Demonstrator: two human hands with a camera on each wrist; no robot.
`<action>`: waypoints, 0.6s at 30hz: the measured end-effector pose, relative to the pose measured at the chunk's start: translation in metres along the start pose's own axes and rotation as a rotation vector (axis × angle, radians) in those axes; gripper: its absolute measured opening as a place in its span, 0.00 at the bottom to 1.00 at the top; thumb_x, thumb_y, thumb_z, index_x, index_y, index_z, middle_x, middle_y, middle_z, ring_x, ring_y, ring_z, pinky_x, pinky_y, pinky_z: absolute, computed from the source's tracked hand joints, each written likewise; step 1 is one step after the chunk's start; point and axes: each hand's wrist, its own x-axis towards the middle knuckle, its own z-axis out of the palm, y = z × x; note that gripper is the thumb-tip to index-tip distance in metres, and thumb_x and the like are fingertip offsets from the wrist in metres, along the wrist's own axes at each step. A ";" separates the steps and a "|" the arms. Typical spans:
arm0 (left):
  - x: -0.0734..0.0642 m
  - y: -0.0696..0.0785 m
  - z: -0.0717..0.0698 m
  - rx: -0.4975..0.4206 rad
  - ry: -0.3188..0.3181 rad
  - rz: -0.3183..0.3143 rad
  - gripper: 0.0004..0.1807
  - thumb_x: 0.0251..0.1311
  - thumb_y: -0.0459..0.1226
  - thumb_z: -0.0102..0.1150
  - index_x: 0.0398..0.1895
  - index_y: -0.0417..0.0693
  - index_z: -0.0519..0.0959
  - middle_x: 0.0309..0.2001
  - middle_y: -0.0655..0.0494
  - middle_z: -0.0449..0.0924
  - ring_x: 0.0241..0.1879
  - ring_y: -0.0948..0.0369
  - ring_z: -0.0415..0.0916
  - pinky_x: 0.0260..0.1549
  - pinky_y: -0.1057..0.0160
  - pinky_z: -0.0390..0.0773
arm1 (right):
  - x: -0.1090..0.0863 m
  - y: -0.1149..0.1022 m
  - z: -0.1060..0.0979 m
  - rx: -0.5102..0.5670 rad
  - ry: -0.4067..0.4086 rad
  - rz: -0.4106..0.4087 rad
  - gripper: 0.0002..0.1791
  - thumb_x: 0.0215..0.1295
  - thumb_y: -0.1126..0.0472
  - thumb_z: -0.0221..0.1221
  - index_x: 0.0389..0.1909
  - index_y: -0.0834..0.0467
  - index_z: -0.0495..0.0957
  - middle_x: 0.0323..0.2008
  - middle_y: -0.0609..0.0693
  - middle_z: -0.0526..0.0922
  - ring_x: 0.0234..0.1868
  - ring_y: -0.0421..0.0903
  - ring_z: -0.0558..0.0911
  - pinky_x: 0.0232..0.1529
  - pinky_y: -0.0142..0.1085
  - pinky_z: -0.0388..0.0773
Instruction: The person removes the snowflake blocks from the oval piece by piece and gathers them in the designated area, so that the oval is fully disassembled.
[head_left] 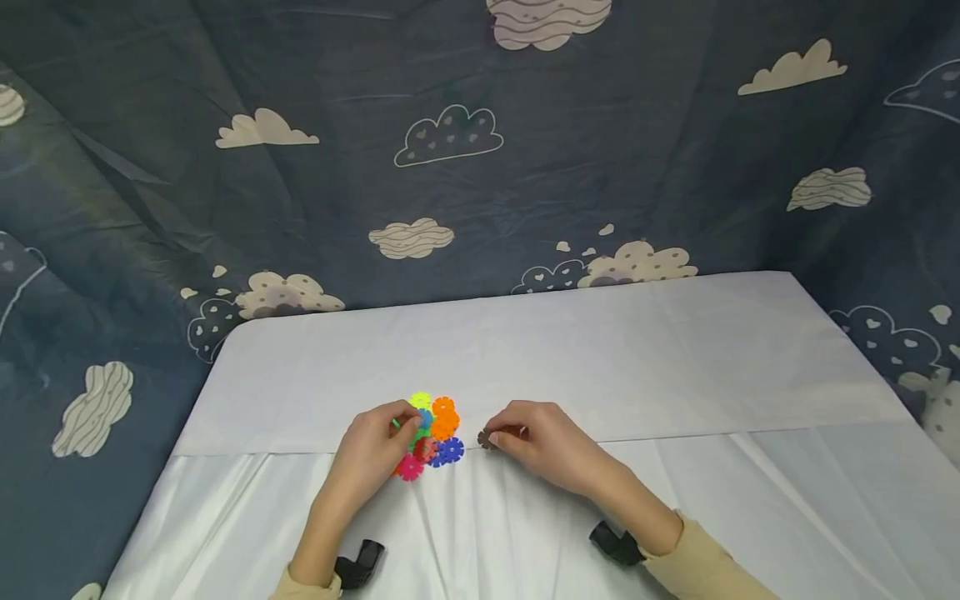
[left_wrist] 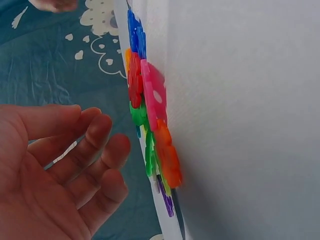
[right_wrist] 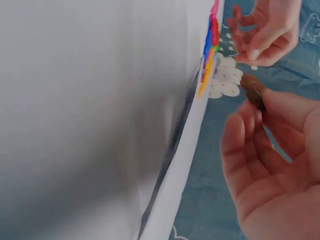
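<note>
Between thumb and fingertips, my right hand [head_left: 553,446] pinches a brown snowflake-shaped plastic disc [right_wrist: 253,90], held above the white tabletop. To its left lies a small cluster of colourful notched discs, among them an orange disc [head_left: 444,423], a blue disc [head_left: 451,451], a pink disc [head_left: 409,467] and a yellow-green disc [head_left: 420,400]. My left hand [head_left: 375,450] hovers over the cluster's left side and hides part of it. In the left wrist view its fingers are loosely bent, and nothing shows between thumb and fingertips.
White cloth [head_left: 675,358] covers the table, with a seam across it and folds towards the front. A dark curtain [head_left: 450,192] with cloud prints hangs behind and at both sides. Black straps or mounts [head_left: 360,564] sit at the wrists.
</note>
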 end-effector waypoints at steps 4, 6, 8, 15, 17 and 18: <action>0.001 -0.001 0.001 -0.003 -0.005 -0.003 0.04 0.66 0.38 0.61 0.36 0.49 0.84 0.28 0.58 0.79 0.16 0.60 0.66 0.18 0.62 0.69 | 0.022 0.007 0.001 -0.046 -0.111 0.031 0.05 0.66 0.65 0.62 0.39 0.55 0.85 0.32 0.40 0.83 0.32 0.36 0.78 0.38 0.33 0.78; 0.002 -0.001 0.001 -0.003 -0.007 0.000 0.04 0.66 0.38 0.61 0.36 0.49 0.83 0.28 0.58 0.78 0.16 0.60 0.66 0.18 0.62 0.69 | 0.031 0.011 0.002 -0.074 -0.151 0.037 0.05 0.65 0.67 0.62 0.38 0.55 0.84 0.31 0.40 0.82 0.31 0.37 0.77 0.38 0.33 0.77; 0.003 -0.001 0.002 -0.003 -0.010 0.008 0.04 0.66 0.38 0.61 0.36 0.48 0.84 0.28 0.59 0.78 0.16 0.60 0.66 0.18 0.62 0.69 | 0.039 0.014 0.003 -0.097 -0.168 0.041 0.04 0.65 0.66 0.62 0.36 0.55 0.84 0.29 0.39 0.82 0.31 0.37 0.77 0.38 0.33 0.76; 0.006 0.000 0.004 0.006 -0.010 0.011 0.05 0.65 0.39 0.62 0.37 0.48 0.84 0.27 0.59 0.78 0.18 0.60 0.67 0.19 0.61 0.70 | 0.052 0.018 0.007 -0.151 -0.158 0.058 0.05 0.64 0.63 0.64 0.40 0.56 0.84 0.31 0.40 0.80 0.33 0.40 0.76 0.40 0.34 0.76; 0.006 0.000 0.004 0.005 -0.013 0.005 0.05 0.66 0.39 0.61 0.37 0.48 0.84 0.27 0.59 0.78 0.17 0.60 0.67 0.19 0.61 0.70 | 0.052 0.018 0.006 -0.146 -0.160 0.078 0.08 0.64 0.64 0.64 0.43 0.57 0.84 0.34 0.42 0.80 0.35 0.40 0.76 0.41 0.35 0.76; 0.006 -0.001 0.004 0.003 -0.015 0.000 0.05 0.66 0.39 0.61 0.37 0.48 0.84 0.27 0.59 0.78 0.17 0.60 0.67 0.19 0.61 0.70 | 0.052 0.018 0.004 -0.141 -0.163 0.088 0.09 0.63 0.65 0.64 0.44 0.57 0.83 0.35 0.42 0.81 0.35 0.40 0.76 0.42 0.35 0.76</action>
